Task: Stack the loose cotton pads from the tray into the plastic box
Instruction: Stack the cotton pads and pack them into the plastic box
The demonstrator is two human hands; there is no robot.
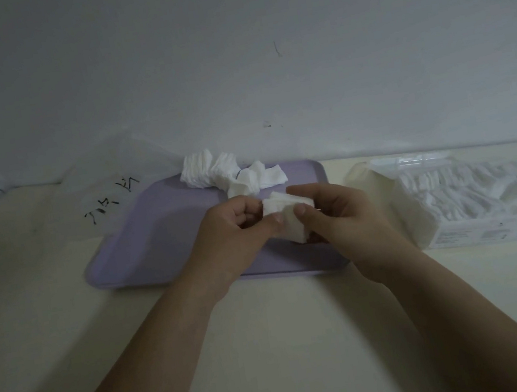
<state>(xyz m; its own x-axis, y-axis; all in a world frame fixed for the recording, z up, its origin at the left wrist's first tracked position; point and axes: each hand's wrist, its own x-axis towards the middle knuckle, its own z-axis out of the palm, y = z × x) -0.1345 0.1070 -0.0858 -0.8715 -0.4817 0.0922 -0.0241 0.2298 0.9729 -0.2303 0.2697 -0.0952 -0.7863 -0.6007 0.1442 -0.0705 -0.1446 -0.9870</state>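
**Stack (pixel 286 206) gripped over tray (pixel 154 232)**

It is pinched by the curled left grip (pixel 238 229) and right grip (pixel 338 213). Beyond them, loose pads (pixel 226 170) are heaped at the tray's far edge. The box (pixel 479 230), pad-filled, is seen to their right.

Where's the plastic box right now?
In the head view, the plastic box sits on the right, just right of the purple tray, with pads inside.
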